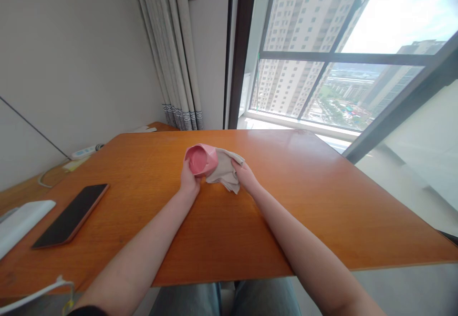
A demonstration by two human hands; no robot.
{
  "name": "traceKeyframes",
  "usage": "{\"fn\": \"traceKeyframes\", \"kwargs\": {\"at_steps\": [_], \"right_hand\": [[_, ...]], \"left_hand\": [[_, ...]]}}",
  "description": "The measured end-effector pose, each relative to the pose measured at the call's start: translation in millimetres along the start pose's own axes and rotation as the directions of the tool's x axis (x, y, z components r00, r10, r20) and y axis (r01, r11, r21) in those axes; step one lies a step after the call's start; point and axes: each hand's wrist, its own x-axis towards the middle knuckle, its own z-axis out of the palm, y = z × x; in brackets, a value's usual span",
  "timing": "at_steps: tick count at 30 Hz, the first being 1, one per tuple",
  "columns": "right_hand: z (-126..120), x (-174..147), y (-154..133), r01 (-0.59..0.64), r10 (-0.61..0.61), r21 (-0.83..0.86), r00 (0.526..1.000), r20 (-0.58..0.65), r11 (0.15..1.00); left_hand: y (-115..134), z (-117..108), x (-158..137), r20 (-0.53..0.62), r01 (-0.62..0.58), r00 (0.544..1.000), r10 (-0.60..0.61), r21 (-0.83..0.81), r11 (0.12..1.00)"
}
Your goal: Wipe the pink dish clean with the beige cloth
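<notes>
A pink faceted cup-like container (pixel 211 156) is tipped on its side above the table, its round opening turned towards me. My left hand (pixel 189 178) is closed around its near left side. Against the container's right side lies a light grey cloth (pixel 224 169), hanging down in folds. My right hand (pixel 244 174) pinches the right part of this cloth between thumb and fingers. Some of the fingers of both hands are hidden behind what they hold.
The brown wooden table (pixel 322 201) spreads out below my hands. On the left lie a black phone-like slab (pixel 73 215), a white flat object (pixel 26 223) and a white cable (pixel 43 291). Further back are a power strip (pixel 84 152), papers (pixel 141 130) and a curtain (pixel 179 58); a window (pixel 327 57) stands right.
</notes>
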Motion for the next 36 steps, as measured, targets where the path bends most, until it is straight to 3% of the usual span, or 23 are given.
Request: {"fn": "traceKeyframes", "kwargs": {"at_steps": [3, 4, 7, 9, 13, 15, 18, 21, 23, 25, 27, 28, 30, 36], "right_hand": [[-11.8, 0.6, -1.5, -0.097, 0.1, -0.187, 0.995, 0.006, 0.978], [-14.4, -0.3, -2.6, -0.072, 0.067, -0.262, 0.997, -0.03, 0.962], [-14.3, -5.9, -8.8, 0.161, -0.208, -0.379, 0.974, -0.086, 0.911], [-8.0, -10.8, -13.5, 0.252, -0.27, -0.281, 0.963, -0.026, 0.926], [4.9, -14.5, -17.0, 0.209, -0.201, -0.126, 0.977, 0.077, 0.97], [3.5, -9.1, -15.8, 0.155, -0.154, -0.071, 0.988, 0.028, 0.985], [-15.7, 7.2, -14.9, 0.032, 0.005, 0.213, 0.985, -0.171, 0.977], [-54.7, 24.7, -17.0, 0.143, 0.035, 0.345, 0.887, -0.46, 0.928], [-86.4, 32.4, -17.1, 0.239, -0.056, 0.192, 0.75, -0.659, 0.952], [-116.7, 36.3, -13.8, 0.233, -0.161, -0.024, 0.591, -0.79, 0.972], [-141.2, 37.6, -7.4, 0.169, -0.183, -0.116, 0.464, -0.867, 0.979], [-150.6, 37.9, -3.8, 0.132, -0.167, -0.121, 0.429, -0.888, 0.984], [-164.1, 38.8, 3.0, 0.07, -0.131, -0.112, 0.396, -0.909, 0.991], [-177.4, 42.4, 12.3, -0.03, -0.157, -0.183, 0.389, -0.908, 0.983]], "left_hand": [[0.8, 4.7, -6.3, -0.008, 0.033, 0.999, -0.034, -0.086, 0.996], [-0.3, 6.8, -9.5, 0.016, 0.052, 0.999, -0.051, -0.089, 0.995], [-7.4, 11.6, -17.7, 0.082, 0.04, 0.996, -0.036, -0.049, 0.998], [-13.4, 13.0, -20.9, 0.146, -0.023, 0.989, 0.021, 0.012, 1.0], [-21.1, 13.6, -23.8, 0.285, -0.056, 0.958, 0.016, 0.131, 0.99], [-22.8, 13.3, -23.8, 0.374, -0.012, 0.926, -0.048, 0.157, 0.987], [-26.1, 11.0, -21.6, 0.47, 0.001, 0.871, -0.143, 0.289, 0.957], [-29.1, 6.2, -21.3, 0.563, -0.22, 0.812, -0.155, 0.541, 0.812], [-28.9, 3.2, -24.6, 0.693, -0.467, 0.702, -0.166, 0.624, 0.627], [-27.1, 1.3, -29.7, 0.804, -0.678, 0.558, -0.206, 0.585, 0.445], [-25.0, 0.9, -34.0, 0.855, -0.793, 0.462, -0.235, 0.517, 0.323], [-24.2, 1.1, -35.3, 0.864, -0.818, 0.439, -0.246, 0.498, 0.287], [-23.1, 1.5, -35.9, 0.861, -0.829, 0.439, -0.256, 0.498, 0.252], [-21.8, 1.7, -34.4, 0.85, -0.816, 0.464, -0.251, 0.52, 0.253]]}}
